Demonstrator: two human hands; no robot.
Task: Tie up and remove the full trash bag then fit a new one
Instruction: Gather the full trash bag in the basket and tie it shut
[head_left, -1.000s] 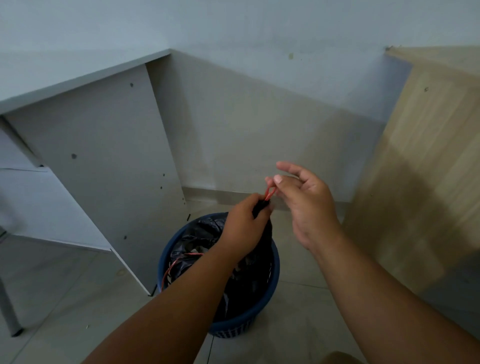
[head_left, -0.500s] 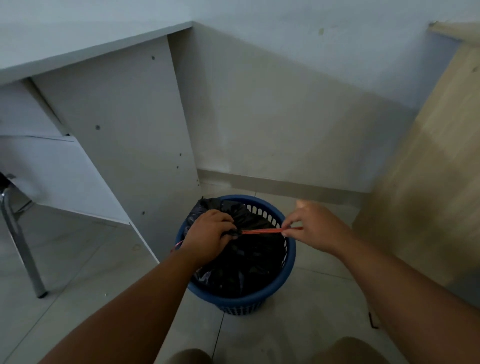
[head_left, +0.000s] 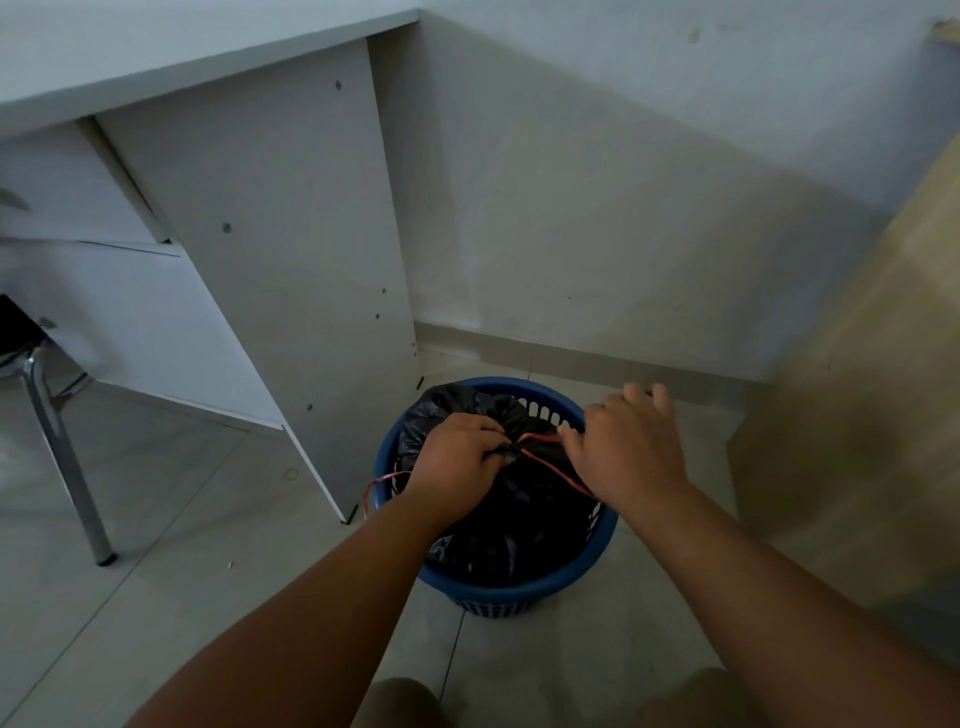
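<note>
Head view, only cam.

L hand (head_left: 457, 460): knuckles up, fingers curled tight round the gathered neck of the trash bag (head_left: 511, 525). Firm fist grip, bunched plastic sticking out by the thumb.

Bag: black, glossy, crumpled, bulging; top puckered to a point at L fingertips. Body sits directly under both hands, inside the blue bin (head_left: 519, 597). Bin round, slotted wall, rim showing past R hand's far side and below both wrists.

Red drawstring (head_left: 553, 470): thin. One strand runs from the neck across to R thumb; a 2nd slants down under R palm. Another loop hangs outside L wrist, over the bin rim.

R hand (head_left: 631, 454): just beside L, back of hand up, fingers reaching fwd, tips motion-blurred. Thumb touches the string; cannot tell if it's actually pinched, or how far hand is closed.

Surrounds: white desk panel (head_left: 291, 270) beyond L hand, pale wood cabinet (head_left: 857, 415) outboard of R, chair leg (head_left: 62, 457) far off L side. Tiled floor (head_left: 156, 571) under the bin.
</note>
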